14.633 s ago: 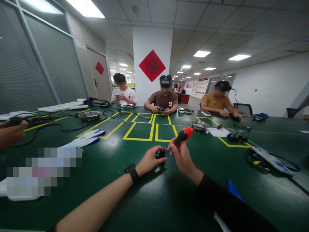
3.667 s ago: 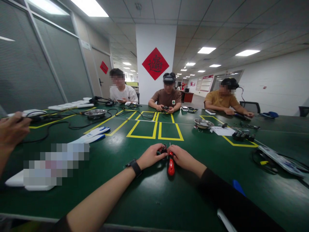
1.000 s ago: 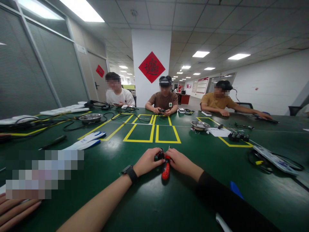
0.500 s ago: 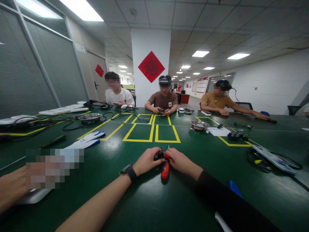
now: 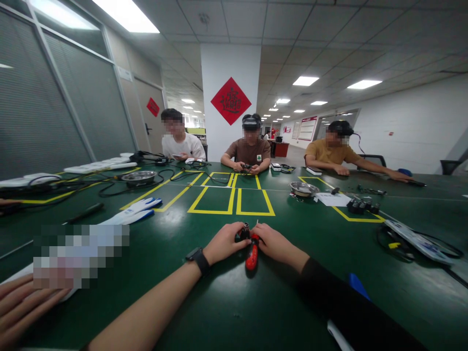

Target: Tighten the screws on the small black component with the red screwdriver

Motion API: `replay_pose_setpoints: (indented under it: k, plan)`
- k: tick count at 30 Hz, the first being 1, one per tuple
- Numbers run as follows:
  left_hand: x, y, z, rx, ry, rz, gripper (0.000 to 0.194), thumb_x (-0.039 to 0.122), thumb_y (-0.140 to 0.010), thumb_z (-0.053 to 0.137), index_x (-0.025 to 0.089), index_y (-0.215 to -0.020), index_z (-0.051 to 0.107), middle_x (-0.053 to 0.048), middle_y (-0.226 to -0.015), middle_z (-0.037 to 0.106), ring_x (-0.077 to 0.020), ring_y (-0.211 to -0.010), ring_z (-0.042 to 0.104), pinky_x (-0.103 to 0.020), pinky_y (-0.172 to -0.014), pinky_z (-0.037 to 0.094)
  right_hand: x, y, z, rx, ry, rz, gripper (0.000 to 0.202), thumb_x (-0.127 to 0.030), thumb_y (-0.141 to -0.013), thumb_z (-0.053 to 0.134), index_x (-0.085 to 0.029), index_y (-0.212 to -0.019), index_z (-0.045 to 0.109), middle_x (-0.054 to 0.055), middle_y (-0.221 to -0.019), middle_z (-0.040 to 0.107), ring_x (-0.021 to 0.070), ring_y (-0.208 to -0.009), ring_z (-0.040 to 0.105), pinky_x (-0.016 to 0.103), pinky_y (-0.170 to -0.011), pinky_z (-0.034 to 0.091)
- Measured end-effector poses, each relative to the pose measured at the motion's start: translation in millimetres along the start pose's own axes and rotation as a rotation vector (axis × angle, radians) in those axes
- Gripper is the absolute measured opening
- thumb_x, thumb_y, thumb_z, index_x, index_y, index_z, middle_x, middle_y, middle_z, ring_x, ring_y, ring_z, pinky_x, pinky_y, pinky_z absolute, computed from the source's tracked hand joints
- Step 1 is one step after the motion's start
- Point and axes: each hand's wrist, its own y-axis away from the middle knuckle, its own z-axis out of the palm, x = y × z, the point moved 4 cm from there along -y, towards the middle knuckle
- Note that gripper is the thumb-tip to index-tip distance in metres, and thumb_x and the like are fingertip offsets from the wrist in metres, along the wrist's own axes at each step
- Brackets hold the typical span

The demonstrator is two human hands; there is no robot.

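Near the middle of the green table [image 5: 219,307], my left hand [image 5: 224,243], with a dark watch at its wrist, is closed on a small black part with a round metal end [image 5: 246,228]. Right beside it, the fingers of my right hand [image 5: 274,242] are closed around the front of a red and black screwdriver [image 5: 251,258]. Its handle points back toward me, and a thin metal tip shows past my right fingers. My fingers hide much of both things, so I cannot tell whether they touch.
At left, another person's hand [image 5: 22,307] lies by blurred white items and white-blue gloves [image 5: 137,209]. Metal bowls [image 5: 303,189], black parts [image 5: 361,205], a power strip [image 5: 417,239] and a blue object [image 5: 358,286] lie around. Several people sit across the table.
The other person's hand at left has shifted down and toward the near edge, its fingers now spread. My hands keep nearly the same pose; the whole view has shifted slightly.
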Motion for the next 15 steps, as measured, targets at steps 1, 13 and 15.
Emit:
replay_pose_setpoints:
  k: [1, 13, 15]
  plan:
    - [0.0, -0.1, 0.1, -0.001, 0.001, -0.004, 0.022, 0.035, -0.079, 0.057, 0.017, -0.091, 0.058, -0.004, -0.086, 0.061, -0.0176, -0.078, 0.055, -0.028, -0.073, 0.041, -0.2, 0.1, -0.1, 0.001, 0.000, -0.003, 0.025, -0.003, -0.079, 0.043, -0.016, -0.096, 0.055, 0.007, -0.097, 0.054, 0.0178, -0.094, 0.047, 0.029, -0.082, 0.037]
    - [-1.5, 0.4, 1.6, 0.001, 0.009, -0.008, 0.022, 0.034, -0.078, 0.058, 0.016, -0.092, 0.058, -0.004, -0.087, 0.060, -0.0176, -0.079, 0.054, -0.028, -0.073, 0.041, -1.8, -1.1, 0.0, -0.001, -0.012, -0.002, 0.025, -0.003, -0.079, 0.043, -0.017, -0.096, 0.055, 0.007, -0.097, 0.055, 0.0181, -0.094, 0.047, 0.030, -0.082, 0.038]
    - [-1.7, 0.4, 1.6, 0.006, 0.005, -0.014, 0.022, 0.034, -0.078, 0.058, 0.016, -0.092, 0.058, -0.004, -0.086, 0.060, -0.0175, -0.078, 0.054, -0.028, -0.073, 0.041, -1.5, -1.4, 0.1, 0.000, -0.018, -0.003, 0.025, -0.003, -0.078, 0.043, -0.016, -0.096, 0.055, 0.007, -0.097, 0.055, 0.0182, -0.095, 0.047, 0.030, -0.083, 0.038]
